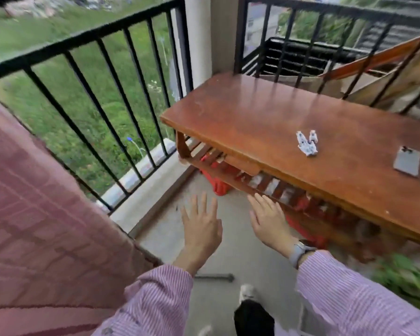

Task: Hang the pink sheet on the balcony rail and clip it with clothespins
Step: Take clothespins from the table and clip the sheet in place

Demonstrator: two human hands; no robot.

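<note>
1. Pink fabric fills the 8 to 9 o'clock side of the view: the sheet [46,214] hangs draped over the black rail [83,40], its striped weave covering the bars there and falling toward the floor.
2. The rest of the rail runs bare from 10 o'clock up to 12 o'clock, with green grass visible through its bars.
3. The left hand [200,226] is at the centre, slightly toward 6 o'clock, palm down, fingers straight and spread, gripping nothing and hovering over the concrete floor [228,258].
4. The right hand [268,220] is just beside it toward 3 o'clock, also flat with fingers extended and empty; its fingertips are close to the lower shelf of the table, though contact cannot be judged.
5. A grey watch [300,252] sits on the right wrist, and both arms wear pink-striped sleeves [349,297].
6. A reddish wooden table [264,117] stretches from the centre out to 3 o'clock.
7. The white clothespins [307,143] lie in a small cluster on the tabletop at about 2 o'clock, well apart from both hands and from the sheet.
8. A grey phone [407,163] lies flat on the table near the clothespins, toward 3 o'clock.
9. Red items [218,180] sit under the table, blurred.
10. Green leaves [407,282] blur at 4 o'clock.
</note>
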